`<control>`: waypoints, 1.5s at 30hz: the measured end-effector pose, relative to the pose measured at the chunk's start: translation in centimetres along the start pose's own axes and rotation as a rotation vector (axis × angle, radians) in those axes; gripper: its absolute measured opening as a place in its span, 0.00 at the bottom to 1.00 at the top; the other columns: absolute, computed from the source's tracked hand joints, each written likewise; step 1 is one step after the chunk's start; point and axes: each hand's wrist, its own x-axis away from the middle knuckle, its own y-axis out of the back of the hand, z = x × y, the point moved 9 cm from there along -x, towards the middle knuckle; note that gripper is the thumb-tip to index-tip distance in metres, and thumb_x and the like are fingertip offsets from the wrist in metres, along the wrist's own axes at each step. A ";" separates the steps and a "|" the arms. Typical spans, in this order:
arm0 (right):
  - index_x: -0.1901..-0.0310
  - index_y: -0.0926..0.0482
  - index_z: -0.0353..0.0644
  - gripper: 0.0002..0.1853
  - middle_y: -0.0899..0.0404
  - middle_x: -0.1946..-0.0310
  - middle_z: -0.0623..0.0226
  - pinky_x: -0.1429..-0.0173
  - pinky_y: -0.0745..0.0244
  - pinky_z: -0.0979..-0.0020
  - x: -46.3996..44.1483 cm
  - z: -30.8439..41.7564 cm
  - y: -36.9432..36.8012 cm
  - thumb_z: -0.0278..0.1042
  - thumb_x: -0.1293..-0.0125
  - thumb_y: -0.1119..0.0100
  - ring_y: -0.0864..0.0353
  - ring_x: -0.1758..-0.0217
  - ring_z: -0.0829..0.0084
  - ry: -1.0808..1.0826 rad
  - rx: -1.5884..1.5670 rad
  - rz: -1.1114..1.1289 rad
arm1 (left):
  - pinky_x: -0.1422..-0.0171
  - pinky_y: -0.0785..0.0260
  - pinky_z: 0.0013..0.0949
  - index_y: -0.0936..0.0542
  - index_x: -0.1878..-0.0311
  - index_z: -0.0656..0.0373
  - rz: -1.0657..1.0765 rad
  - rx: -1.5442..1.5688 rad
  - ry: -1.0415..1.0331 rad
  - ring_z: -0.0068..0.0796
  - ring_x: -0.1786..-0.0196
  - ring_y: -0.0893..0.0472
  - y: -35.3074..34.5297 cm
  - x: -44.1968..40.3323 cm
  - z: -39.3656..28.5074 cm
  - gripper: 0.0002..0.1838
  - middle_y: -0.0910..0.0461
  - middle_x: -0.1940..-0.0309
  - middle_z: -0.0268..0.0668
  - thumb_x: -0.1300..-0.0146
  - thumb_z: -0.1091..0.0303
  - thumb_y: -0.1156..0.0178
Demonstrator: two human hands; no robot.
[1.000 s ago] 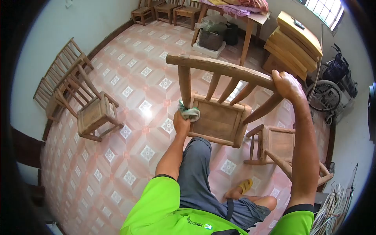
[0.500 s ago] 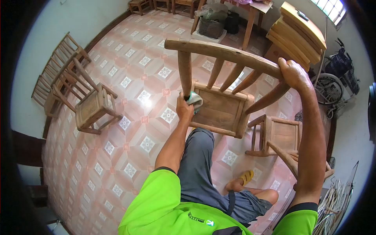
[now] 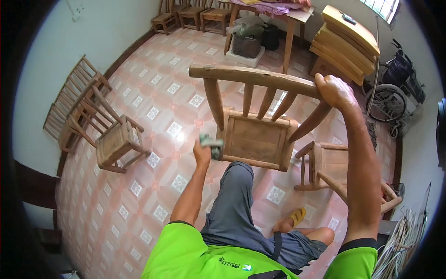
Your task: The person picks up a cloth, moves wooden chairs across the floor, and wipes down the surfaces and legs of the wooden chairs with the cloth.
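Note:
A wooden chair (image 3: 255,139) stands before me, its slatted backrest toward the far side. My right hand (image 3: 335,90) is wrapped round the right end of its top rail (image 3: 260,76). Left of the seat, my left hand (image 3: 202,152) grips a greenish-grey cloth (image 3: 213,143), blurred by motion. The cloth is close to the seat's left edge; whether they touch I cannot tell. My bent knee (image 3: 238,174) is just in front of the seat.
Another wooden chair (image 3: 329,162) stands at the right, more chairs (image 3: 114,139) at the left wall. At the back are a table (image 3: 290,28), a bag (image 3: 248,39), stacked yellow boards (image 3: 346,44) and a wheelchair (image 3: 390,100). Long thin strips (image 3: 402,246) lie lower right.
My left hand has moved from the chair's left back post down and left with the cloth, away from the post. The top rail sits slightly lower in view, my right hand still on it.

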 end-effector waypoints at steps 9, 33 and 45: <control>0.50 0.13 0.37 0.33 0.15 0.47 0.43 0.31 0.30 0.51 -0.4 -0.1 -0.1 0.52 0.28 0.67 0.17 0.40 0.45 0.015 -0.014 -0.036 | 0.43 0.25 0.39 0.26 0.36 0.62 -0.104 0.233 -0.563 0.38 0.52 0.17 -3.0 -5.2 -23.2 0.30 0.17 0.55 0.40 0.43 0.76 0.29; 0.53 0.12 0.38 0.33 0.14 0.50 0.43 0.32 0.28 0.51 0.6 0.7 0.5 0.53 0.27 0.67 0.17 0.42 0.45 0.061 -0.006 -0.044 | 0.28 0.36 0.49 0.30 0.37 0.68 0.269 -0.317 -0.441 0.58 0.35 0.27 -12.6 1.1 -8.0 0.29 0.26 0.42 0.54 0.45 0.80 0.44; 0.50 0.14 0.38 0.33 0.16 0.47 0.43 0.30 0.30 0.49 -1.2 0.6 0.1 0.54 0.27 0.67 0.18 0.40 0.44 0.103 0.063 -0.063 | 0.13 0.65 0.56 0.38 0.21 0.61 0.696 -0.629 -0.809 0.49 0.14 0.55 -28.6 12.2 -5.5 0.38 0.50 0.16 0.46 0.36 0.68 0.47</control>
